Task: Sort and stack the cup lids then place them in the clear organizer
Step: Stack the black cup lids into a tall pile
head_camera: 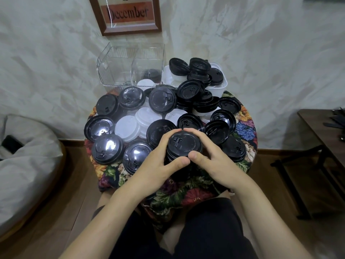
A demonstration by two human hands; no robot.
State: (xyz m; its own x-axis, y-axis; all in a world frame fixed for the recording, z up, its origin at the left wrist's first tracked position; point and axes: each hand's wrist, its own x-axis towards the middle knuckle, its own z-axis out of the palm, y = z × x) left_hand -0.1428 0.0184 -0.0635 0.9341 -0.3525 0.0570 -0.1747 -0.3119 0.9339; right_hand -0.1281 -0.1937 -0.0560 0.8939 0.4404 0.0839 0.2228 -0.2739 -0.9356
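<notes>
At lower centre of the frame, left grip (158, 162) and right grip (214, 157) are both clasping a stack of black lids (183, 146) just over the tabletop (186, 193). Clear organizer (119, 58), upper centre-left, is showing only a few lids inside. Loose black and white lids (127, 128) are covering the cloth, and the white tub (220, 88) is heaped too. Most sorting looks undone.
</notes>
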